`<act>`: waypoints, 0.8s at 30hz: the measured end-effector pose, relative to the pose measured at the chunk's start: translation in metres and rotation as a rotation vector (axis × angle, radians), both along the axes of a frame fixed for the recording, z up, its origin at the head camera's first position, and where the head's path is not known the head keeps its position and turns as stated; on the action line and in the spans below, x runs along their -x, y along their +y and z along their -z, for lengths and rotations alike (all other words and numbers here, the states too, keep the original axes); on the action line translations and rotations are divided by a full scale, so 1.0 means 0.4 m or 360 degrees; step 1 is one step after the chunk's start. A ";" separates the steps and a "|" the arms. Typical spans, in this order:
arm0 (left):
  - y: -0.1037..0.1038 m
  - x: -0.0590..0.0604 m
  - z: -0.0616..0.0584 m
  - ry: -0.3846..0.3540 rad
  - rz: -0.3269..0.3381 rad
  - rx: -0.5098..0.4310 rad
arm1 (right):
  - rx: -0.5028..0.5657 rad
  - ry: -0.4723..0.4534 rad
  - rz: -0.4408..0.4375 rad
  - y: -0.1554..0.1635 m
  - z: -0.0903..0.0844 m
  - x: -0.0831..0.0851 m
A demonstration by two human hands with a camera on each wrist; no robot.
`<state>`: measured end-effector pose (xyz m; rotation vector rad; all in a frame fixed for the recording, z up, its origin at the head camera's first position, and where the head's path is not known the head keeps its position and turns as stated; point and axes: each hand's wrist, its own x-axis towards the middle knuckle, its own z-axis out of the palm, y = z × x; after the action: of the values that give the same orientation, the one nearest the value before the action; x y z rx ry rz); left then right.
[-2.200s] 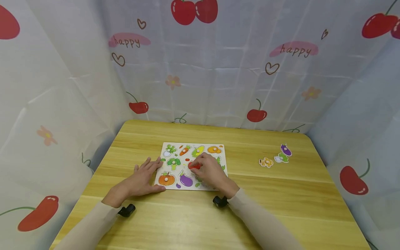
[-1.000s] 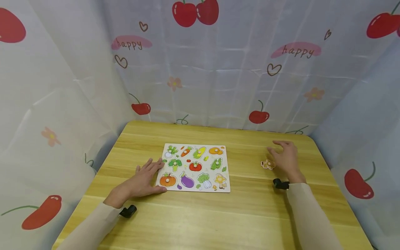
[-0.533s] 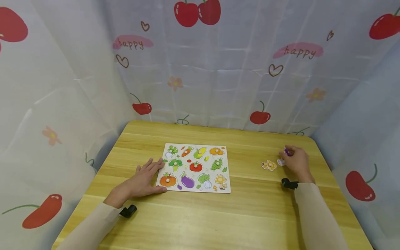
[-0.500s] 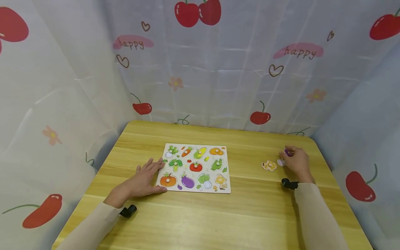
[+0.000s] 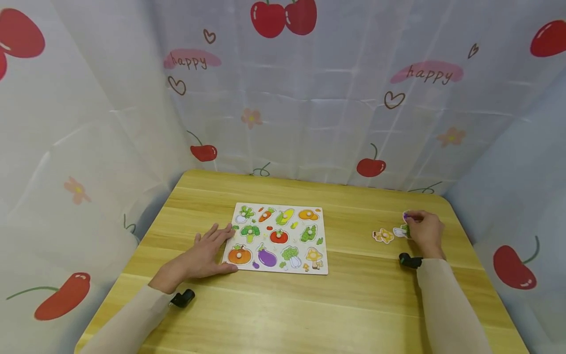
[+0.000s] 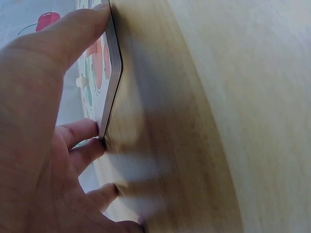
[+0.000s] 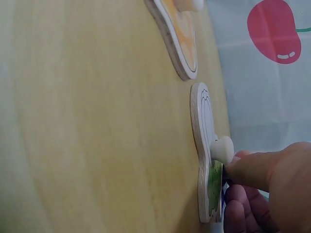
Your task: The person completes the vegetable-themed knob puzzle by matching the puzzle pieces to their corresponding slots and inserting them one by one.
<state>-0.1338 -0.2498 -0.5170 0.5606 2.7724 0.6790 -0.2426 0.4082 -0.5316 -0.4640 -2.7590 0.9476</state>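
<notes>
Fingers spread, my left hand (image 5: 201, 255) rests at the left edge of a vegetable puzzle board (image 5: 320, 221). Its thumb touches the board's near corner in the left wrist view. Pumpkin (image 5: 239, 255), tomato (image 5: 279, 237) and several other knobbed pieces sit in the board. On the right side of the table, my right hand (image 5: 426, 231) pinches a purple eggplant puzzle piece (image 5: 405, 216), mostly hidden by the fingers. Just below that hand lies a bok choy piece (image 5: 400, 232), its white knob (image 7: 222, 149) close beside the thumb. Left of it lies a mushroom piece (image 5: 383, 235).
The wooden table (image 5: 283, 314) is enclosed by a pale curtain (image 5: 309, 123) printed with cherries. Recesses with printed eggplant (image 5: 267, 256), bok choy (image 5: 292, 256) and mushroom (image 5: 314, 256) show no knobs along the board's near row.
My right hand has left the tomato on the board and moved right to the loose pieces, taking hold of the eggplant piece and shifting it slightly. The left hand stays at the board.
</notes>
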 end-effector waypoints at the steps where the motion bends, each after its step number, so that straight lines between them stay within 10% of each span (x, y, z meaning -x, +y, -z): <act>1: 0.000 0.000 -0.001 0.0000 0.0000 -0.0001 | -0.0002 0.0012 0.0004 -0.001 0.000 0.001; 24: 0.002 -0.003 -0.011 -0.0023 0.0004 -0.0005 | 0.0228 0.0424 -0.0214 -0.093 -0.042 -0.020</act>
<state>-0.1327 -0.2488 -0.5125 0.5572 2.7576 0.6840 -0.2346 0.3710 -0.5149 -0.1588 -2.5178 1.1521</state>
